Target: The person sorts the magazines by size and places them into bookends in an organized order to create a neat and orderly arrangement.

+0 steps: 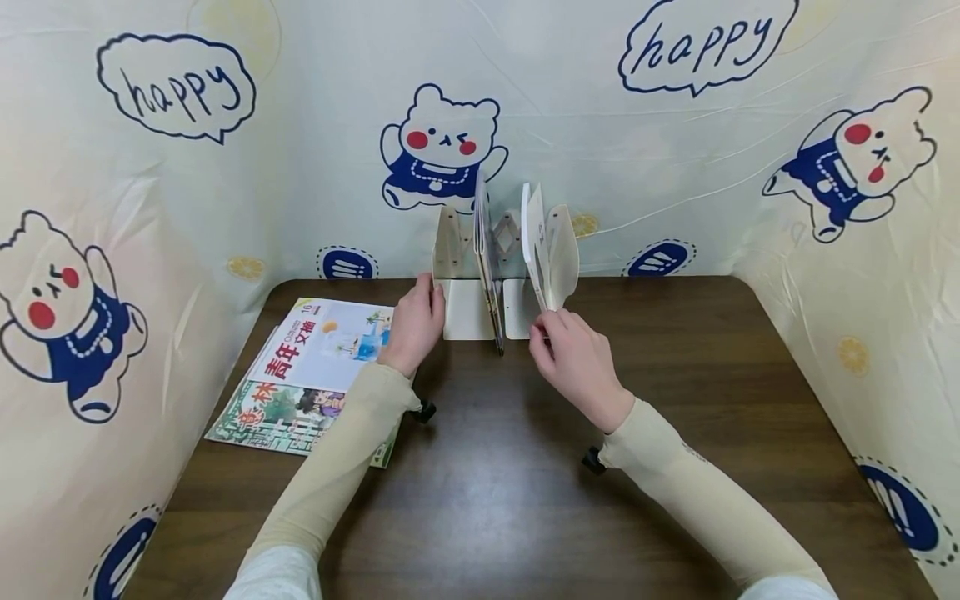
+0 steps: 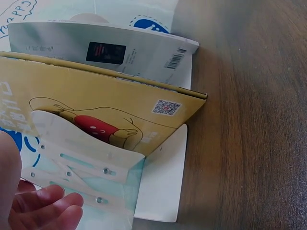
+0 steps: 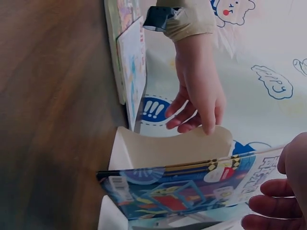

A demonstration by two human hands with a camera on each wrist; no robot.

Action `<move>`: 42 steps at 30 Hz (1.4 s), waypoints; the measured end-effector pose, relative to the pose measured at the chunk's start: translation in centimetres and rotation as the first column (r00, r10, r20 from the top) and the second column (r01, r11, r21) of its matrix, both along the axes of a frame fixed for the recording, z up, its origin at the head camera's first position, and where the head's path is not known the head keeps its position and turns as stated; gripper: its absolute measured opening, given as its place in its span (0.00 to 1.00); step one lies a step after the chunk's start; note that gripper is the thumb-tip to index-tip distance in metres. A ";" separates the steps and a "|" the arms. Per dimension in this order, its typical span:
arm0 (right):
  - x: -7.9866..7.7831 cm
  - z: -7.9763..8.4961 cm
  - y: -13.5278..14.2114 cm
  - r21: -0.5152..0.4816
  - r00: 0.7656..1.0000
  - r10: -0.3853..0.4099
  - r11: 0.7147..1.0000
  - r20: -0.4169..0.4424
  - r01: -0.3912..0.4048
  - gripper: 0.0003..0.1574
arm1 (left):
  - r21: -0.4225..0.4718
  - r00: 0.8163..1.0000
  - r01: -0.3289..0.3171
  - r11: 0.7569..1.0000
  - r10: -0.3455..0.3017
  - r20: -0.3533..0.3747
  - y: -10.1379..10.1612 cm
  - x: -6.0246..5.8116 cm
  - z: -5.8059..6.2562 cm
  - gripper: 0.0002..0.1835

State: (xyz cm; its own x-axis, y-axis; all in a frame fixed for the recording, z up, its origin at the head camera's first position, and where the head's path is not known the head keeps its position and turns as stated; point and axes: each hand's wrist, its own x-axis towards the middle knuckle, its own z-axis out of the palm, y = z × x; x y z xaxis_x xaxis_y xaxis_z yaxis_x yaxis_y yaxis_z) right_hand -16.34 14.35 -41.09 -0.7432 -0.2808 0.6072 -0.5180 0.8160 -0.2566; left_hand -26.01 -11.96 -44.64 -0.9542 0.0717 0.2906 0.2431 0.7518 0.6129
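A white book stand (image 1: 465, 308) with upright end panels stands at the back of the table. Several thin magazines (image 1: 487, 258) stand in its middle, and a white booklet (image 1: 532, 242) leans by the right end panel (image 1: 562, 254). My left hand (image 1: 417, 325) is at the left end panel (image 3: 177, 143); its thumb tip meets the panel edge and its fingers lie loosely outside in the right wrist view. My right hand (image 1: 581, 358) has bent fingers at the front edge of the booklet and right panel; whether they pinch either is hidden.
Magazines (image 1: 300, 358) lie in an overlapping pile at the left of the brown table (image 1: 510, 483), beside my left forearm. A printed curtain (image 1: 570, 133) with bears hangs close behind the stand and along both sides.
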 end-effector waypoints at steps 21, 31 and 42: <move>2.9 -4.1 3.6 0.061 0.995 -0.068 0.996 0.070 0.064 0.13 | 0.025 1.000 0.015 1.000 -0.015 -0.001 0.0 0.1 -0.4 0.23; 2.7 -5.1 4.2 0.055 0.997 -0.067 0.996 0.038 0.065 0.11 | 0.028 1.000 0.005 1.000 -0.005 -0.013 -0.2 -0.1 -0.3 0.19; 2.3 -5.2 4.7 0.060 0.996 -0.074 0.996 0.053 0.070 0.11 | 0.020 0.999 0.010 1.000 -0.011 0.043 -0.7 1.0 -0.2 0.20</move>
State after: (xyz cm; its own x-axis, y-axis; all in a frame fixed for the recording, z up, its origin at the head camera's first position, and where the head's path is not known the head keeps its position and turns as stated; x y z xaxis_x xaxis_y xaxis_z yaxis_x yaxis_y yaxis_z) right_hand -14.06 19.04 -46.28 -0.7949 -0.2592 0.5486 -0.4436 0.8651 -0.2341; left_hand -25.02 -12.62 -44.81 -0.9651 0.0762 0.2505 0.2237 0.7371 0.6377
